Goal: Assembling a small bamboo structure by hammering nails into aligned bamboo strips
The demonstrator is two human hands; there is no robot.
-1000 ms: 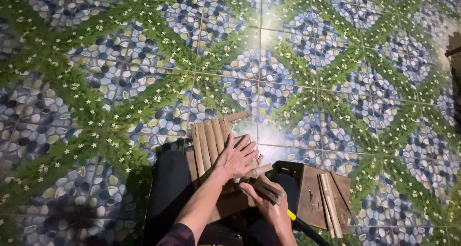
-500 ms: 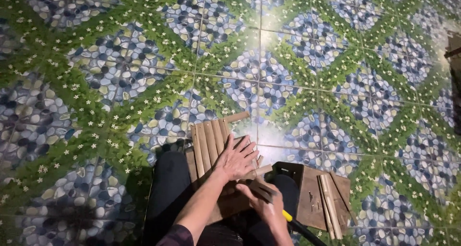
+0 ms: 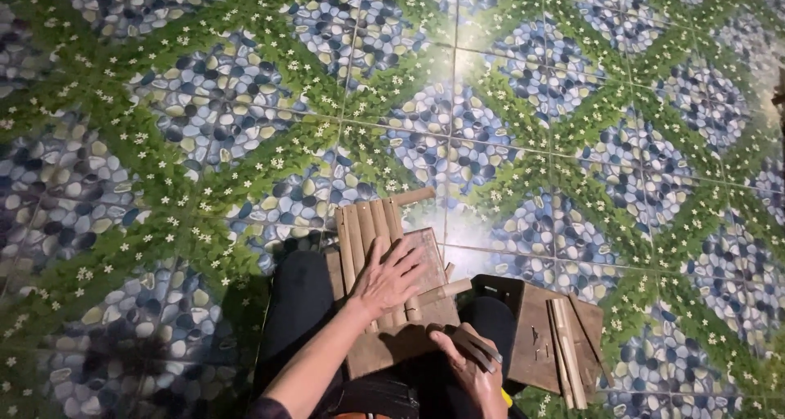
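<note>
Bamboo strips (image 3: 368, 231) lie side by side on the wooden board (image 3: 401, 345) across your lap, long axes pointing away, your left hand (image 3: 386, 282) spread flat on them (right hand (image 3: 468, 368) grips a tool).

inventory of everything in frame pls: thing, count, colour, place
bamboo slats: several, tan, side by side on the board under the left hand
loose bamboo stick: one, tan, at the slats' far end
wooden board: one, brown, on the lap
wooden box: one, dark brown, on the floor at right
bamboo strips: a few, tan, on the box
tiled floor: blue pebble and green leaf pattern
left hand: flat on the slats
right hand: gripping a dark tool, kind unclear
</note>
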